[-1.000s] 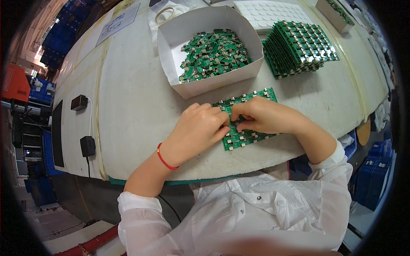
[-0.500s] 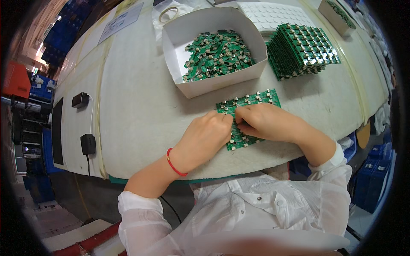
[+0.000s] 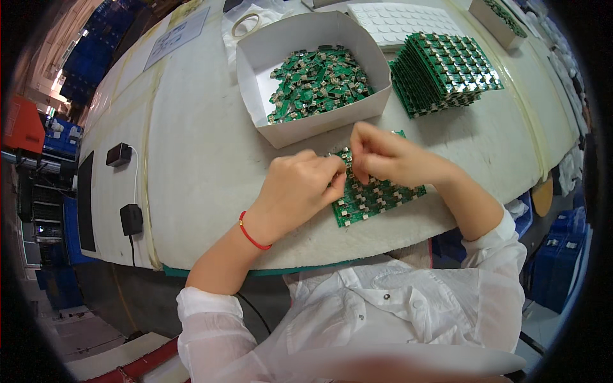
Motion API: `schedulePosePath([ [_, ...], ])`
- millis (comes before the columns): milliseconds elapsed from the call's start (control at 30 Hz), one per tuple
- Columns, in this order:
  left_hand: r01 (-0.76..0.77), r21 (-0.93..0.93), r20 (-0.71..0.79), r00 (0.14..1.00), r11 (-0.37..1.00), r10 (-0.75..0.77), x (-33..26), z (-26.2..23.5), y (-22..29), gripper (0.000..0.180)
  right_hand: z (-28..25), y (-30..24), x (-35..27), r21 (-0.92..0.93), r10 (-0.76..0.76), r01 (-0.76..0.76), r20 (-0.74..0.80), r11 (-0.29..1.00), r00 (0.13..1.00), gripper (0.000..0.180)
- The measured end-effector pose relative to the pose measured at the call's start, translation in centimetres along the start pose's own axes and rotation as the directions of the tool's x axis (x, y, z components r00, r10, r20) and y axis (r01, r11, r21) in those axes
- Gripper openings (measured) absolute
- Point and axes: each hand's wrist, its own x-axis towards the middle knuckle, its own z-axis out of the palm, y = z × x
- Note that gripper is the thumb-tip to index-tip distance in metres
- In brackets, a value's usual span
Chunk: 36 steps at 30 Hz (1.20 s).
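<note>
A green circuit board panel [image 3: 383, 199] with rows of small silver connectors lies flat on the table before me. My left hand [image 3: 299, 186], a red cord round its wrist, is closed in a pinch on the panel's left edge. Over the panel's far part is my right hand [image 3: 397, 156], its fingers curled together and its fingertips close to those of the left. Whatever small thing the right fingers hold, if any, is hidden. Just beyond the hands stands a white cardboard box [image 3: 322, 126] with a heap of small separate circuit boards [image 3: 322, 83] in it.
A tall stack of panels [image 3: 447, 70] stands right of the box, before a white tray with round dimples [image 3: 405, 22]. A tape roll [image 3: 246, 24] lies behind the box. Two black adapters [image 3: 131, 219] with cables are at the left. A smaller box [image 3: 498, 24] stands far right.
Both hands have lifted slightly and the right has moved away from me, uncovering more of the panel. The panel's near right part now shows. The pinched left fingers stay at its left side.
</note>
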Motion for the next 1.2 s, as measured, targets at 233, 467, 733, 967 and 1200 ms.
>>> schedulePosePath([
  [233,-0.225,0.076,-0.428,0.872,0.971,0.236,0.8,0.8,-0.1,0.016,0.7,-1.1,0.3,0.534,0.323,-0.387,0.213,0.752,0.922,0.031],
  [467,-0.112,0.004,-0.259,0.96,0.994,0.109,0.2,-0.4,-0.1,0.02,-0.7,-1.1,0.5,0.251,0.363,-0.363,0.047,0.897,0.931,0.037],
  [733,-0.174,-0.064,0.095,0.979,0.983,0.18,-0.5,0.1,-0.1,0.021,0.3,-2.8,-0.5,-0.634,0.22,-0.013,0.248,0.774,0.943,0.019],
  [967,-0.127,-0.008,0.063,0.99,0.992,0.128,-1.1,0.1,0.7,0.021,0.8,-2.5,-0.8,-0.683,0.149,0.061,0.244,0.728,0.958,0.015],
  [1200,-0.205,0.162,0.029,0.979,0.965,0.203,-1.9,1.6,0.6,0.021,1.4,-2.6,-1.0,-0.739,0.163,0.082,0.254,0.669,0.953,0.013],
])
